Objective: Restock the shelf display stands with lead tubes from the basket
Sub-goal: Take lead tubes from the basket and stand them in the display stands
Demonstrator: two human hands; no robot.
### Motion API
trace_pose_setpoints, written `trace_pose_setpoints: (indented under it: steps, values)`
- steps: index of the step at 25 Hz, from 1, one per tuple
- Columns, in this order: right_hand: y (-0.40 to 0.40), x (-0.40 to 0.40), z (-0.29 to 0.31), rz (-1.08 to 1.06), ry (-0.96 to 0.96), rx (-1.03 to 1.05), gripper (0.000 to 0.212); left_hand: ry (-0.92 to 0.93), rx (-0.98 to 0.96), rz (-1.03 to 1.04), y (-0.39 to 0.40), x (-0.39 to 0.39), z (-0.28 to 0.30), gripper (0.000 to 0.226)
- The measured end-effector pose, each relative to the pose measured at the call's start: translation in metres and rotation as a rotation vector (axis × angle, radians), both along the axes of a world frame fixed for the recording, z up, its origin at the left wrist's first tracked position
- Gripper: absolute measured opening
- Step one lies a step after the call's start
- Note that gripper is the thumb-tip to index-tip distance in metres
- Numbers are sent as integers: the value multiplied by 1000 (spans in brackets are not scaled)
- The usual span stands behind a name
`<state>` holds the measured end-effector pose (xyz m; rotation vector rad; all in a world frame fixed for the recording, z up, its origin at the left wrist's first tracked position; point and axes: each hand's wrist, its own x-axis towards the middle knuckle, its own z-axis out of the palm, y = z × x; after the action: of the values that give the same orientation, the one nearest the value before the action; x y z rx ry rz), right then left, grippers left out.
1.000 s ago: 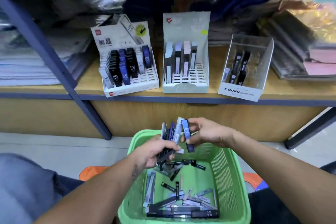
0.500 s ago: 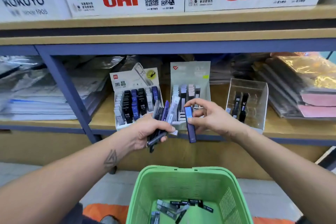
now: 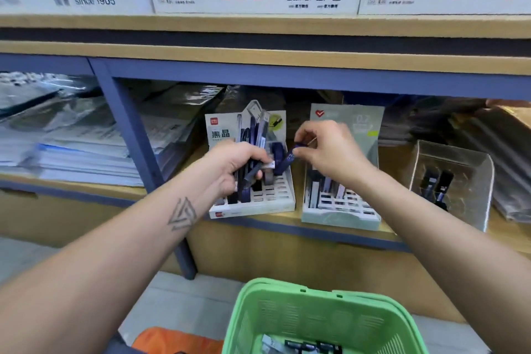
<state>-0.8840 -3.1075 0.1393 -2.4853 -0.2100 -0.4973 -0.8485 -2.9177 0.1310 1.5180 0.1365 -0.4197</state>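
Tilting blue tube (image 3: 283, 163) now over stand (image 3: 270, 195).

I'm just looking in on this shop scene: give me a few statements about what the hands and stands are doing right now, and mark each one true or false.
1. The left hand grips a bundle of lead tubes. True.
2. The right hand is empty. False: it pinches a single blue lead tube.
3. That blue tube is held over the white display stand. True.
4. The green basket sits on the shelf beside the stands. False: it is below the shelf, close to the camera.
5. The clear stand at the right holds no tubes. False: a few dark tubes stand in it.
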Motion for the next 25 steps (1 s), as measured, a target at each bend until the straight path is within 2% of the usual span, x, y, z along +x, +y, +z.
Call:
trace_pose_setpoints:
  steps: [4, 8, 12, 20, 25]
  values:
    - [13, 30, -6, 7, 15, -248, 8, 60, 10, -6, 10, 7, 0, 19]
    - [22, 49, -23, -23, 39, -414, 5, 81, 34, -18, 10, 12, -6, 16]
    - [26, 55, -28, -49, 68, -453, 5, 82, 60, -8, 10, 14, -10, 18]
    - [26, 57, -19, 21, 172, -348, 12, 94, 51, 9, 9, 14, -9, 19]
    - [32, 56, -25, -53, 56, -492, 20, 99, 40, 10, 10, 14, -9, 18]
